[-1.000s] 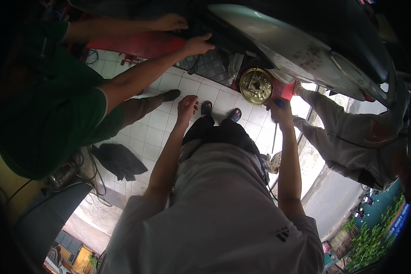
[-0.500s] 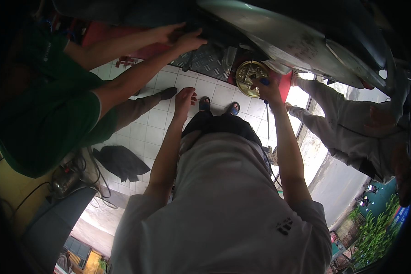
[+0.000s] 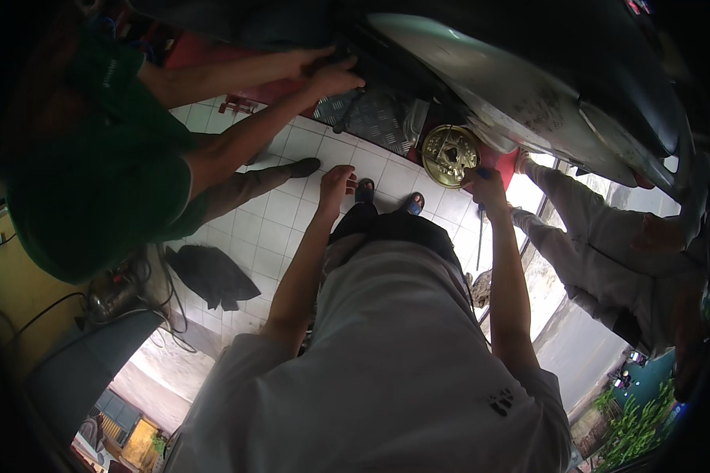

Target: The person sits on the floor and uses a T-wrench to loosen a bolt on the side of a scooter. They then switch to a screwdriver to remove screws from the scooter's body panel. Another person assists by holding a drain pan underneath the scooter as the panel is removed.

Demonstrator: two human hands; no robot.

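Observation:
My right hand (image 3: pixel 489 191) is closed around the dark blue handle of a screwdriver, whose long thin shaft (image 3: pixel 480 238) points back toward me. Just beyond that hand lies a round gold-coloured dish (image 3: pixel 451 180) with small parts in it; I cannot make out what they are. My left hand (image 3: pixel 338 188) hangs over the tiled floor with its fingers loosely bent and nothing seen in it. Past both hands stretches the pale, scuffed body panel of a motorbike (image 3: pixel 481 67).
A co-worker in a green shirt (image 3: pixel 95 189) reaches both arms under the vehicle at left. Another person in grey clothes (image 3: pixel 599 236) is at right. Beneath the vehicle is a red platform with a metal tread plate (image 3: pixel 371 118). A dark cloth (image 3: pixel 213 276) and cables lie at lower left.
The whole view has shifted, so most things at the top sit a little farther right and lower. My right hand still grips the screwdriver, and my left hand's fingers look slightly more bent.

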